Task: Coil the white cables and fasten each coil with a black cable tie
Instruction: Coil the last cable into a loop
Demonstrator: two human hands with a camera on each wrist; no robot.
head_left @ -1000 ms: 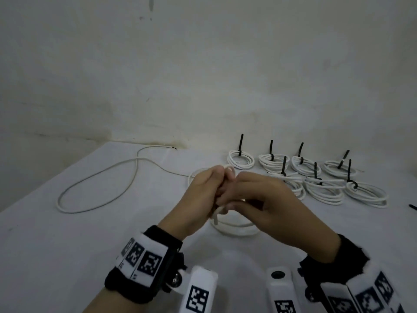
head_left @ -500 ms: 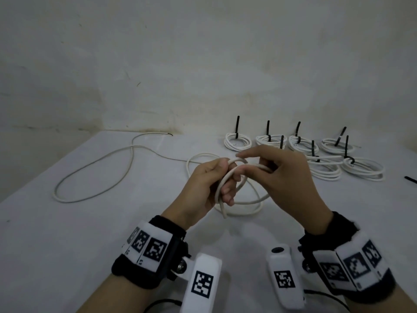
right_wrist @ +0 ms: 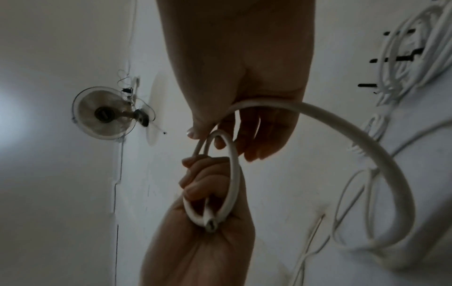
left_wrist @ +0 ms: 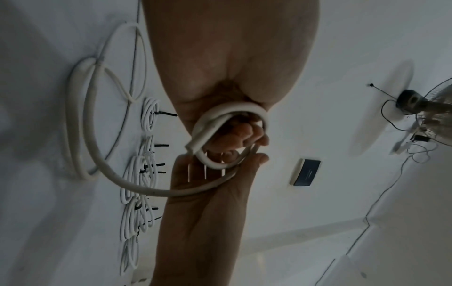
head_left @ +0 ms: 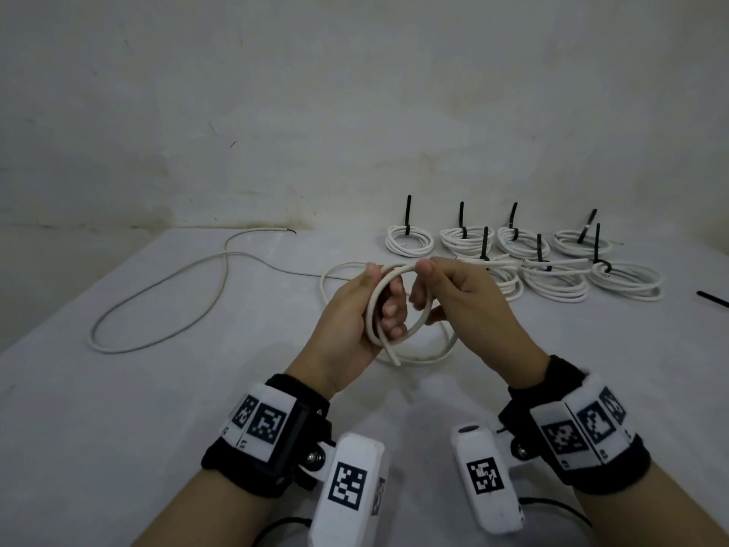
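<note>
Left hand point(head_left: 357, 309) curled round the first small loops of the stiff white round cable point(head_left: 384, 305), cut end poking out below the palm. Right hand point(head_left: 459, 300) pinches the next turn at thumb and forefinger. Loops look springy; a slack grip could let them pop open. Long tail point(head_left: 157, 309) trailing across the white counter point(head_left: 118, 428) may snag or kink.

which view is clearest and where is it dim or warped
Head view: sharpest, evenly lit, soft shadows under the left hand and right hand, table edges bowed. Both wrist views: dim, hands backlit, white cable stretched by the wide lens.
</note>
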